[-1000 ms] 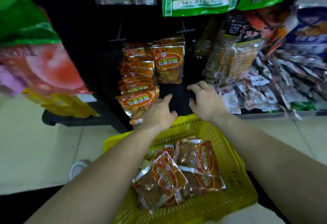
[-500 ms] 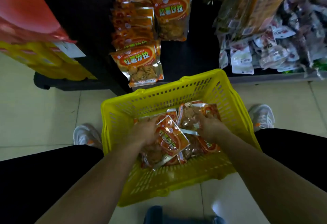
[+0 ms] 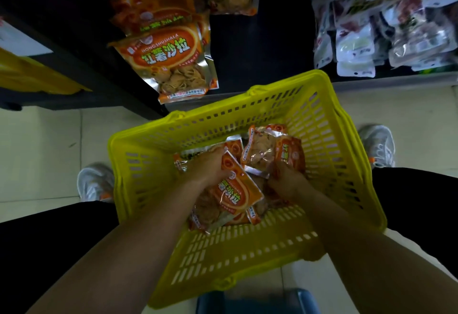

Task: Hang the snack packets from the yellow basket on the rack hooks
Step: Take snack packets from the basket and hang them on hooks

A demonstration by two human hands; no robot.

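Left hand [image 3: 207,167] is down in the yellow basket [image 3: 247,246] with its fingers curled over the top edge of the front packet [image 3: 234,191]. So it's got a proper hold on that one, and the packet sits tilted on top of the rest of the pile. Can't see the thumb, it's under the wrapper.

Right hand [image 3: 288,181] is in there too, knuckles up, fingers bent down against the bottom edge of the back packet [image 3: 265,151]. Honestly can't tell if it's pinching that one or just resting on it, since the fingertips are buried in the foil.

All the loose packets are the orange kind and lie heaped in the bottom of the basket, more toward the middle and right. The basket sits on the pale tiled floor [image 3: 44,145] between the person's two shoes, just in front of the black rack [image 3: 257,48].

Up on the rack there's a row of hanging packets [image 3: 171,63] of the same orange kind on the left. A bunch of clear packets [image 3: 357,45] hangs on the right, with a bare dark stretch between them.
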